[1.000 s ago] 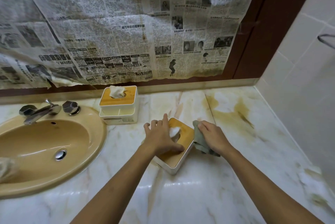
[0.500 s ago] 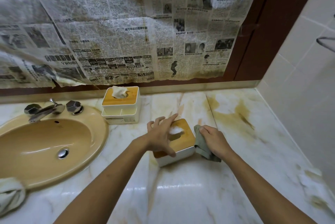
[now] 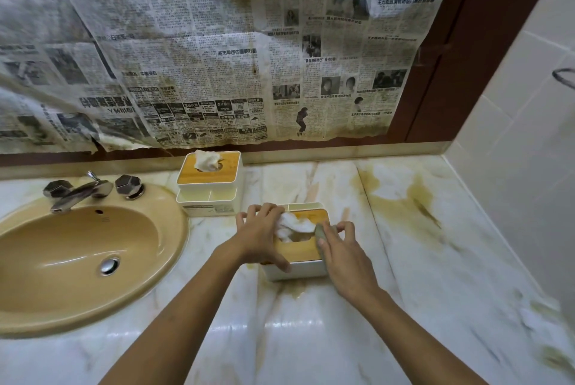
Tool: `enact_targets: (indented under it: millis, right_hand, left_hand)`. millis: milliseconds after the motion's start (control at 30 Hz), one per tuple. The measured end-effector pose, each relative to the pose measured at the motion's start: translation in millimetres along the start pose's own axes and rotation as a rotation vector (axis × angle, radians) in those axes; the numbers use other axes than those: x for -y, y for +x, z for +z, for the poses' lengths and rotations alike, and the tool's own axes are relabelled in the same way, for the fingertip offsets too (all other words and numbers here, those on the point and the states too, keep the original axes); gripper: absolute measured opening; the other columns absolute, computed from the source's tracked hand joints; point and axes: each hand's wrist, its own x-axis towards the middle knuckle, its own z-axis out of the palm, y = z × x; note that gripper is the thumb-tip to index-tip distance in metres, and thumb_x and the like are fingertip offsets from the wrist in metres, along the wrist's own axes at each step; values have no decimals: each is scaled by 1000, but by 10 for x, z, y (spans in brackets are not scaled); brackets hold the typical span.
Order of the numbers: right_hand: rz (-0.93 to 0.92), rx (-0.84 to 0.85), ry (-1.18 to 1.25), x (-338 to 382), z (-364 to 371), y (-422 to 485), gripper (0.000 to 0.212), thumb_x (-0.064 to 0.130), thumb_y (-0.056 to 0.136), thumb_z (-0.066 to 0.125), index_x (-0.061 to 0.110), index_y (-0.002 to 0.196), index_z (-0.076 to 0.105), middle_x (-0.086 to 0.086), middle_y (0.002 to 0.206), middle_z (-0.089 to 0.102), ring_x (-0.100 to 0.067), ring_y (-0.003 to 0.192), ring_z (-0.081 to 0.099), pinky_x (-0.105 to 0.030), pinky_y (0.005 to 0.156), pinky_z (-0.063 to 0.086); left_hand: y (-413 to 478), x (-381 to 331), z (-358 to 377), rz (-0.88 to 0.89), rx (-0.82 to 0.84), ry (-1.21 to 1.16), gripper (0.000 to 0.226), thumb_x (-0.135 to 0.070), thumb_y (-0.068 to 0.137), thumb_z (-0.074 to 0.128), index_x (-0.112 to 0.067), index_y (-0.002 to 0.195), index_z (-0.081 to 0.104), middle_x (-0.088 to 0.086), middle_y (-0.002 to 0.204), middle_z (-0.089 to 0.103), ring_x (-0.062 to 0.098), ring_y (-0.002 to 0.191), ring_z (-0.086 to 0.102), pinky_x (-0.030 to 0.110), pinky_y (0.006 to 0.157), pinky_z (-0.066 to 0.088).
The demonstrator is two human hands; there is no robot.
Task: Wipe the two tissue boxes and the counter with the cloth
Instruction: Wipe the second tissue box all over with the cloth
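Two white tissue boxes with wooden lids stand on the marble counter [image 3: 311, 338]. The near tissue box [image 3: 303, 252] is in the middle, square to me, with white tissue poking from its slot. My left hand [image 3: 259, 236] grips its left side, thumb on the front edge. My right hand [image 3: 342, 255] holds a grey-green cloth [image 3: 322, 233] pressed on the right part of the lid. The far tissue box [image 3: 213, 185] stands by the back wall, apart from both hands.
A tan sink [image 3: 77, 260] with a chrome faucet [image 3: 81, 190] fills the left. Newspaper [image 3: 217, 42] covers the mirror behind. A tiled wall [image 3: 513, 166] bounds the right. Yellow-brown stains [image 3: 413, 194] mark the counter at the back right.
The near box was turned from diagonal to square. My right hand moved the cloth from beside the box up onto the lid. My left hand now grips the box's left side.
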Motion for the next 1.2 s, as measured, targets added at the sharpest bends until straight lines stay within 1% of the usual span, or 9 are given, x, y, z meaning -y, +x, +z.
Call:
enact_targets:
  millis: [167, 367, 433, 500, 667, 800, 933, 1033, 1200]
  right_hand:
    - [34, 33, -177, 47, 67, 179, 50, 41, 105, 29, 27, 152, 19, -7, 141, 26, -31, 102, 58, -34, 64, 43]
    - [73, 127, -201, 93, -61, 769, 55, 36, 106, 29, 24, 157, 13, -11, 149, 22, -37, 113, 54, -42, 85, 49]
    - [82, 153, -197, 111, -84, 820, 55, 37, 106, 27, 22, 157, 14, -11, 150, 22, -37, 113, 54, -42, 87, 48]
    - [78, 146, -200, 114, -74, 703, 56, 39, 106, 26, 21, 157, 12, -10, 149, 23, -37, 113, 54, -42, 84, 47]
    - [20, 141, -249, 45, 80, 99, 59, 45, 105, 28, 26, 156, 4, -6, 143, 26, -33, 101, 57, -36, 66, 41]
    - [54, 138, -203, 71, 2, 390, 57, 44, 106, 26, 28, 157, 7, -9, 149, 22, -36, 109, 55, -41, 79, 47]
    - [88, 174, -148, 138, -90, 759, 55, 39, 107, 24, 30, 158, 6, -10, 154, 17, -37, 117, 50, -43, 91, 45]
    - [80, 176, -149, 169, -54, 621, 55, 39, 107, 25, 32, 157, 5, -9, 152, 18, -38, 117, 50, -43, 88, 45]
    - [7, 200, -173, 44, 6, 81, 55, 43, 106, 27, 33, 156, 9, -6, 146, 20, -33, 107, 54, -39, 76, 46]
  left_hand:
    - [29, 29, -46, 25, 10, -35, 131, -70, 35, 85, -33, 147, 27, -14, 143, 31, 18, 130, 22, 33, 102, 14]
    - [41, 70, -33, 38, 2, -42, 131, -75, 33, 81, -34, 147, 29, -15, 143, 33, 18, 129, 24, 30, 100, 12]
    - [35, 76, -32, 42, -2, -52, 131, -76, 32, 80, -35, 146, 29, -15, 141, 33, 17, 128, 25, 29, 100, 13]
    - [24, 86, -25, 49, -13, -71, 131, -76, 33, 80, -35, 146, 30, -17, 140, 33, 16, 127, 25, 28, 99, 11]
    - [31, 112, -6, 67, -37, -87, 131, -76, 32, 80, -35, 146, 31, -18, 139, 34, 15, 125, 26, 28, 99, 12]
    - [46, 119, -17, 78, -33, -111, 132, -78, 28, 78, -36, 145, 33, -21, 136, 34, 12, 121, 25, 25, 97, 10]
    - [35, 112, -26, 77, -31, -109, 132, -80, 27, 77, -38, 144, 33, -22, 135, 34, 12, 120, 25, 25, 97, 10]
    - [23, 119, -16, 71, -36, -101, 132, -81, 29, 77, -39, 145, 32, -21, 136, 34, 13, 122, 25, 26, 100, 11]
    - [15, 127, -1, 67, -37, -97, 132, -79, 32, 79, -37, 147, 31, -19, 139, 34, 14, 125, 24, 27, 101, 10]
